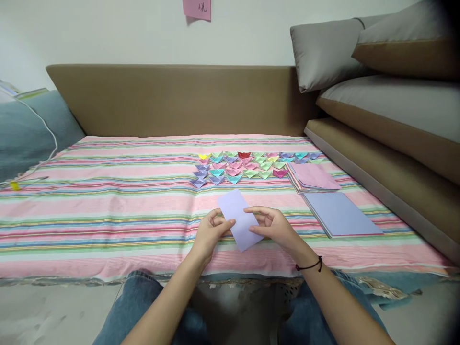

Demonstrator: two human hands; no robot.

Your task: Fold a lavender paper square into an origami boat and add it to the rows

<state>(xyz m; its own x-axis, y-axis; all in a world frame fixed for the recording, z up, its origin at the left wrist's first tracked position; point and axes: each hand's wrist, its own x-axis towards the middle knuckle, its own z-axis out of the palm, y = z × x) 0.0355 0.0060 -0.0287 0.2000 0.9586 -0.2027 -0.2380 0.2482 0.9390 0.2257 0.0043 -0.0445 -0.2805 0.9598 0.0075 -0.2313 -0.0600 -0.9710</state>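
Cloth (89,203) striped in pink, white, green and blue covers the broad flat seat, running up to a long brown backrest (179,98). Grey-and-brown cushions (398,103) pile up along the right side, and a blue-grey cushion (32,122) leans at the far left. On the cloth to the right lies a blue-topped stack of paper (341,213), with a smaller pink-topped stack (318,176) just beyond it.

Near the cloth's front edge, both hands hold a lilac sheet (240,218), raised at a slant between them. The left hand (209,231) pinches its left edge, thumb on the upper face and the other fingers bent behind. The right hand (273,226) grips the right edge, thumb and forefinger set apart on the upper face; its remaining fingers curl at the edge, partly hidden.

Past the sheet, small folded paper boats (234,165) stand close together in rows, yellow, red, green, teal, pink and purple. A thin dark cord (312,265) circles the right wrist.
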